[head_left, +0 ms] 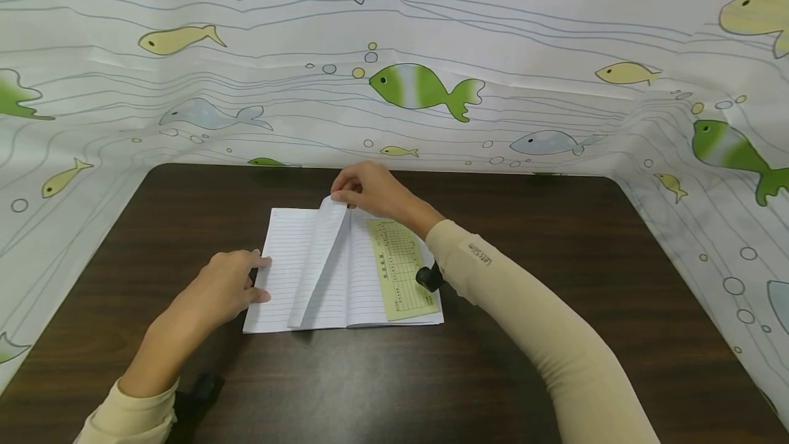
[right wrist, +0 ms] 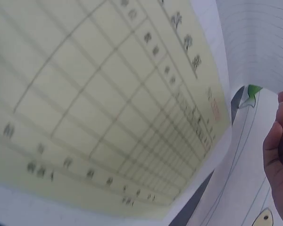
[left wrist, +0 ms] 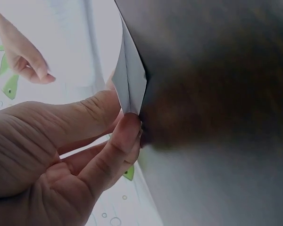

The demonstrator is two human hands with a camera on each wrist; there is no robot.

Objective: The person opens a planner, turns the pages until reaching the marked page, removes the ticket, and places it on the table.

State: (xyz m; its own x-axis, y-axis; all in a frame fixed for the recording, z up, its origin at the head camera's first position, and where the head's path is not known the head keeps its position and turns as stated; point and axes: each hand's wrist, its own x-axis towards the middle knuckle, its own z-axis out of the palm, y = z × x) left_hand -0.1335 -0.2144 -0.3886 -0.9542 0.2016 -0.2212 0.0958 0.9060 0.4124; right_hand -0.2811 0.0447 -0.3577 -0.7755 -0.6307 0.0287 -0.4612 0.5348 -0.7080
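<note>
An open lined notebook (head_left: 366,279) lies on the dark table, with a pale yellow printed slip (head_left: 401,269) on its right page. My right hand (head_left: 372,190), at the notebook's top, pinches the upper edge of a lined page (head_left: 322,259) that stands raised and slanting over the left half. At the left edge, my left hand (head_left: 228,286) grips the notebook's side between thumb and fingers. The left wrist view shows the bent paper edge (left wrist: 132,77) at those fingertips. In the right wrist view the slip's printed table (right wrist: 118,94) fills much of the frame.
The dark wood table (head_left: 524,334) extends around the notebook. A white cloth (head_left: 296,88) printed with fish rises behind and at both sides. Each wrist carries a small black device, such as the one by the right sleeve (head_left: 429,278).
</note>
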